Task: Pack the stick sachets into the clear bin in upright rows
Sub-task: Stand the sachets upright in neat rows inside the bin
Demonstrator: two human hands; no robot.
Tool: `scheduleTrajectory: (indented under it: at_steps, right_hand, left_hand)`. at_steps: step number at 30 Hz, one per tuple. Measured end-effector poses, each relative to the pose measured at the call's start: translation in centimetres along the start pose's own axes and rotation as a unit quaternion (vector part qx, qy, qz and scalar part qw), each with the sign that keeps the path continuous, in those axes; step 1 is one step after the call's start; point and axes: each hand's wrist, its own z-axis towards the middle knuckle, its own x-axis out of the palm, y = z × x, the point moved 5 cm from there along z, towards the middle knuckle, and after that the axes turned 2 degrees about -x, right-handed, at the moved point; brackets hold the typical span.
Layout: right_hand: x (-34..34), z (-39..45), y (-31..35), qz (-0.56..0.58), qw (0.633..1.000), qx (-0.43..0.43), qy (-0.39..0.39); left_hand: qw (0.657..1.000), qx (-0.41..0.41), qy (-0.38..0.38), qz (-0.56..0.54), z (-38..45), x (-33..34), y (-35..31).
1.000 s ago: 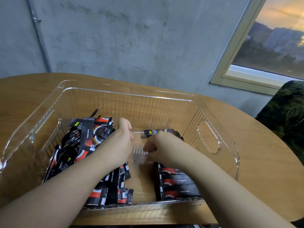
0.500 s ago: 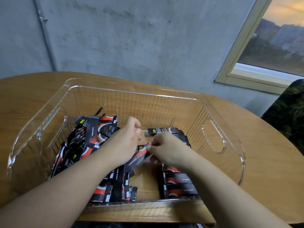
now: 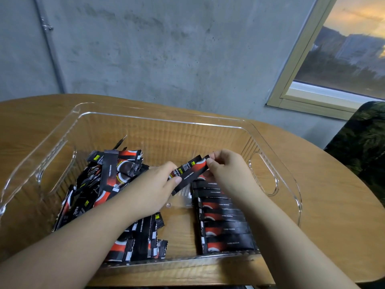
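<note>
Sachets are the matter in both hands: the left hand (image 3: 155, 189) and right hand (image 3: 227, 170) together hold one or two black-and-red sachets (image 3: 190, 173) above the middle of the bin (image 3: 158, 119). How many cannot be told for sure, though two upper tips show side by side. The left thumb and fingers pinch the lower end, the right thumb and fingertips pinch the upper end, so the held pack slants up from left to right, clear of the bin floor. Below the right hand and forearm, a row (image 3: 223, 222) of sachets lies along the right part of the bin, one behind another with their long sides across, running from the near wall back toward the hand; whether they stand on edge or lie flat and overlapped cannot be judged. Under and beyond the left forearm, a loose pile (image 3: 104, 180) of the same sachets fills the left side, lying at all angles, some tilted against the left wall. Between pile and row a strip of bare floor shows. The bin has a cut-out handle in each end wall and sits on a wooden table (image 3: 333, 184). Behind stands a grey wall (image 3: 166, 49), with a window (image 3: 343, 59) at the right and a dark leafy chair (image 3: 366, 142) beneath it.
</note>
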Motion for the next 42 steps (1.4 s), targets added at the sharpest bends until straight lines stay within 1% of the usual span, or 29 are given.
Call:
scheduleTrajectory:
  at_steps: [3,7,9,11,13,15,16,18,23,25,26,29,30,32,35,39,42]
  right_hand:
    - [-0.3,0.1,-0.2,0.012,1.0,0.016,-0.001]
    - [0.6,0.2,-0.8,0.077,0.996,0.036,0.025]
    - [1.1,0.0,-0.7,0.111,0.992,0.025,0.046]
    - [1.3,-0.3,-0.3,0.11,0.992,-0.003,0.063]
    - [0.9,-0.3,0.1,0.094,0.994,-0.024,0.046]
    - [-0.2,-0.1,0.2,0.079,0.996,-0.033,0.0]
    - [-0.6,0.1,0.3,0.096,0.995,-0.03,-0.012]
    - [-0.8,0.3,0.8,0.135,0.99,-0.032,-0.006]
    - [-1.7,0.4,0.8,0.036,0.994,-0.084,-0.063]
    - [-2.0,0.4,0.8,-0.003,0.993,-0.096,-0.066]
    - [-2.1,0.4,0.8,-0.003,0.994,-0.092,-0.062]
    - [-1.6,0.1,0.9,0.089,0.994,-0.049,-0.026]
    - [-1.6,0.2,0.7,0.087,0.995,-0.049,-0.027]
    - [-1.8,0.2,0.5,0.03,0.997,-0.052,-0.045]
    - [-1.9,0.3,0.1,-0.047,0.997,-0.031,-0.052]
    - [-1.7,0.7,-0.9,-0.11,0.994,0.027,-0.012]
    - [-1.9,0.8,-0.9,-0.173,0.985,0.023,0.001]
  left_hand:
    - [1.0,-0.006,-0.012,0.0,0.0,-0.2,0.0]
    - [0.999,-0.008,-0.052,0.003,0.0,-0.7,0.1]
    - [0.998,-0.009,-0.064,-0.008,0.0,-0.8,0.0]
    - [0.997,-0.007,-0.075,-0.009,-0.1,-0.9,-0.1]
    - [0.996,-0.008,-0.09,-0.014,-0.2,-1.0,-0.1]
    - [0.995,-0.015,-0.1,-0.02,-0.2,-1.1,0.1]
    - [0.995,-0.018,-0.099,-0.02,-0.2,-1.0,0.2]
    - [0.996,-0.021,-0.088,-0.016,-0.1,-0.8,0.5]
    - [0.997,-0.021,-0.078,-0.012,0.2,-0.6,0.9]
    - [0.997,-0.019,-0.078,-0.006,0.2,-0.5,1.0]
    - [0.997,-0.02,-0.078,-0.005,0.3,-0.5,1.0]
    - [0.997,-0.021,-0.08,-0.002,0.3,-0.5,1.0]
    - [0.996,-0.021,-0.081,-0.001,0.4,-0.5,1.1]
    - [0.996,-0.02,-0.083,0.0,0.4,-0.5,1.1]
    - [0.997,-0.024,-0.078,0.004,0.4,-0.4,1.2]
    - [0.997,-0.026,-0.074,0.012,0.4,-0.3,1.3]
    - [0.997,-0.03,-0.073,0.013,0.5,-0.3,1.3]
